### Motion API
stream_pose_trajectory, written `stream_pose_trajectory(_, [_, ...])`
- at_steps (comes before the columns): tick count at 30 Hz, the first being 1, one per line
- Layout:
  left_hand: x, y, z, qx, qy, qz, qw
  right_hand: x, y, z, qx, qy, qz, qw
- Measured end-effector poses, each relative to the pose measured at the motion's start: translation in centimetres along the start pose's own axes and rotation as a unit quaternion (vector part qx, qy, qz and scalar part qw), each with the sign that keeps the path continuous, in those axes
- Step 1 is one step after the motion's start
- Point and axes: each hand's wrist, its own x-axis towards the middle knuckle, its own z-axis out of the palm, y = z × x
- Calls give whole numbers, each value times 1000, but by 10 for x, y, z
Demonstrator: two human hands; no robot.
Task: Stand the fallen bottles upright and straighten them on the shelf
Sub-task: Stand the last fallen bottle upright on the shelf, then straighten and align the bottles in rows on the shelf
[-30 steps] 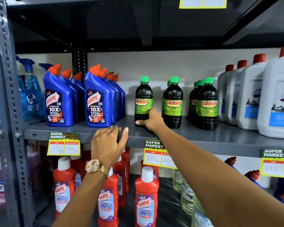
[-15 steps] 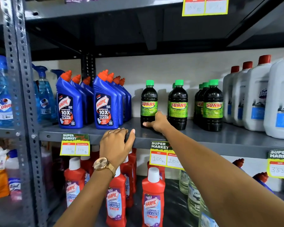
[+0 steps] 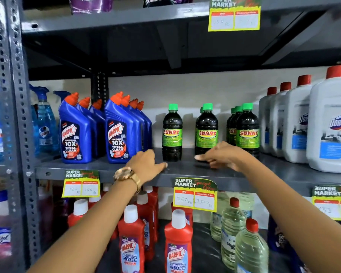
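Dark Sunny bottles with green caps stand upright on the grey middle shelf (image 3: 185,170): a single one (image 3: 172,133), a pair (image 3: 207,131) and a group of three (image 3: 247,129). My left hand (image 3: 146,164), with a gold watch at the wrist, rests on the shelf's front edge just left of the single bottle, one finger stretched toward it. My right hand (image 3: 222,156) hovers low in front of the pair's base, fingers apart and pointing left, holding nothing. Neither hand grips a bottle.
Blue Harpic bottles (image 3: 118,131) stand in two rows to the left, white Domex jugs (image 3: 331,125) to the right. Blue spray bottles (image 3: 45,123) sit past the metal upright (image 3: 14,115). Red Harpic bottles (image 3: 177,243) and clear bottles (image 3: 232,229) fill the shelf below. Price tags (image 3: 195,194) hang from the edge.
My right hand has come off the base of the single Sunny bottle and shifted right, in front of the pair. My left hand slid right along the edge. The view moved closer and tilted up.
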Motion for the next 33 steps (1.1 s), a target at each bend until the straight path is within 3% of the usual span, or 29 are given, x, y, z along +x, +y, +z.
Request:
stream_pose_trajectory(4, [36, 21, 11, -189, -108, -53, 975, -3, 21, -16, 81, 86, -5, 993])
stream_pose_trajectory(7, [57, 23, 23, -249, -86, -82, 961, 12, 17, -9, 61, 85, -6, 994])
stream_pose_trajectory(14, [65, 18, 32, -233, -17, -16, 972, 43, 15, 4, 38, 91, -38, 994])
stream_pose_trajectory(33, [67, 17, 35, -233, -51, -56, 970, 42, 25, 6, -2, 111, -73, 991])
